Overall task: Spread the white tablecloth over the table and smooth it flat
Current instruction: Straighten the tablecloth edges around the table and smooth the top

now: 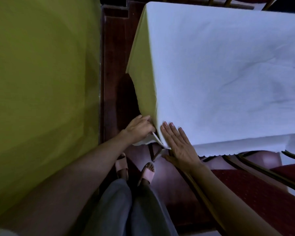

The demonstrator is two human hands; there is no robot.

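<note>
Forearms came in low from both sides, and at the near corner of the table both hands were on the job. Left hand [140, 128] was curled at the corner fold, fingers pinching the hanging edge of the white tablecloth [228, 74]; right hand [179, 143] lay open and flat, palm down, fingers together, pressing the cloth against the corner and grasping nothing. Between the two hands the corner flap [157, 141] hung in a soft pleat. That cloth looked light, thin and limp, likely to slide easily over the yellow-green undercloth [143, 74] showing on the left drop, so the hem and corners seemed the places to take hold, with flat palms doing the smoothing. Out from the hands, the white cloth already covered the tabletop, with faint creases running across it toward the right, and its scalloped hem [228, 153] hung over the near edge. Below stood dark chair frames [262, 169] on red carpet [245, 184], sandalled feet just beside. A second yellow-green table [41, 82] filled the left.
</note>
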